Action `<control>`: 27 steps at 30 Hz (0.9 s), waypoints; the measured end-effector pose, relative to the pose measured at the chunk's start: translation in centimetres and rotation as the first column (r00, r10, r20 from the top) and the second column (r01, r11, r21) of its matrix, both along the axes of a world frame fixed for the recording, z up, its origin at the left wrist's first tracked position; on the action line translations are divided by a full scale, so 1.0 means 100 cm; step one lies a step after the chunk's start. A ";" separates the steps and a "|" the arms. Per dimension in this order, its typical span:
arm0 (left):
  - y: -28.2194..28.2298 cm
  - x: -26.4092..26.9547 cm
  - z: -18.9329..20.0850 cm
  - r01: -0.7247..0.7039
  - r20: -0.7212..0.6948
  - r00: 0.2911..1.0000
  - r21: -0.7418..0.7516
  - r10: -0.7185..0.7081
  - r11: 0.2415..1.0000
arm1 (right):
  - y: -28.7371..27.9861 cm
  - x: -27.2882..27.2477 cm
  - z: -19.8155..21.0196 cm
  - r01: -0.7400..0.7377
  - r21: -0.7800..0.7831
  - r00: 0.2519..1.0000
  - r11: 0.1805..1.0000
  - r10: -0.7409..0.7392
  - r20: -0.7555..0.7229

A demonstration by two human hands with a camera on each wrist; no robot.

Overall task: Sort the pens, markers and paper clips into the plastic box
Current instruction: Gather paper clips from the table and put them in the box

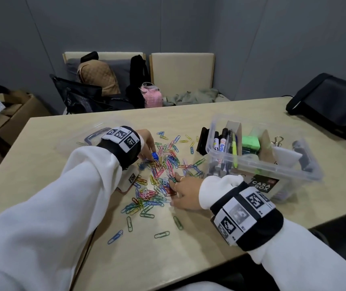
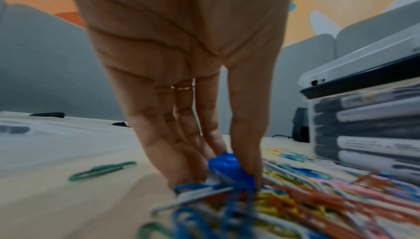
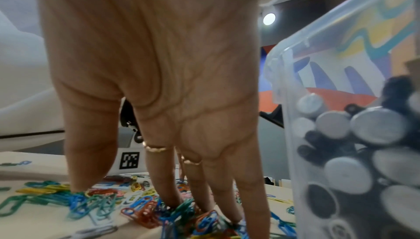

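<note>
The clips (image 1: 159, 175) lie in a loose, many-coloured heap at the middle of the bench (image 1: 189, 259), with strays trailing toward the near edge and the far side. None look boxed yet. The left hand (image 1: 147, 143) reaches to the heap's far-left side and pinches a small blue piece (image 2: 229, 169) between thumb and fingertips, with clips tangled under it; what the piece is cannot be told. The right hand (image 1: 185, 192) lies spread, fingertips pressed down into the near-right part of the heap, probably to rake the clips together for one scoop. The box (image 1: 277, 171) stands just right of the heap, toward the bench's right edge, lid off; markers (image 1: 220, 143) and pens already stand in its left compartment. The near edge is close to the strays, so sweeping should go inward. Bare bench lies in front of the heap.
</note>
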State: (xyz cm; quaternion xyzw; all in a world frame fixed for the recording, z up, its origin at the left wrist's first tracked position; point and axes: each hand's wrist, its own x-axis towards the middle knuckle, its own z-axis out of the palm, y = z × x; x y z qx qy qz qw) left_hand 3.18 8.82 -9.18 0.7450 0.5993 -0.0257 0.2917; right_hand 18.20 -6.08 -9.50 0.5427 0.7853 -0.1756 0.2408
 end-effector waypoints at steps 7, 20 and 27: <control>-0.020 0.010 0.003 0.048 -0.028 0.999 0.095 -0.045 0.994 | 0.009 0.022 0.005 0.108 0.178 0.965 0.978 -0.060 -0.257; -0.063 0.012 0.026 0.101 0.687 0.727 -0.094 -0.009 0.990 | -0.013 0.031 0.018 0.543 0.446 0.673 0.712 -0.051 -0.738; -0.077 0.031 0.035 0.036 0.775 0.629 -0.099 0.054 0.994 | -0.023 0.032 0.042 0.607 0.593 0.721 0.529 -0.054 -0.691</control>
